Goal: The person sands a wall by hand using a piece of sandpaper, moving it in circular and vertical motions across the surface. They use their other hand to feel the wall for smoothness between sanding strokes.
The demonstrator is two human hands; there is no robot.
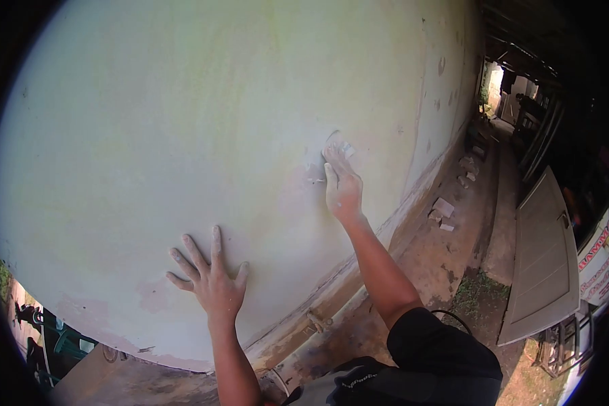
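Observation:
My left hand point(213, 277) lies on the pale wall point(149, 135) with its fingers spread, and it holds nothing. Dust whitens its fingertips. Higher and to the right, my right hand point(344, 183) presses a small sheet of sandpaper point(348, 149) against the same wall. The fingers cover most of that sheet, so only its pale edge shows. A greyish patch point(312, 172) with a small white mark lies on the wall just left of my right hand. The right hand is dusty too.
A tap point(316, 321) sticks out near the wall's foot. White broken pieces point(443, 208) lie on the concrete walkway to the right. A detached door panel point(543, 257) leans at the far right, with a metal frame point(563, 348) below. Green plastic furniture point(69, 344) stands lower left.

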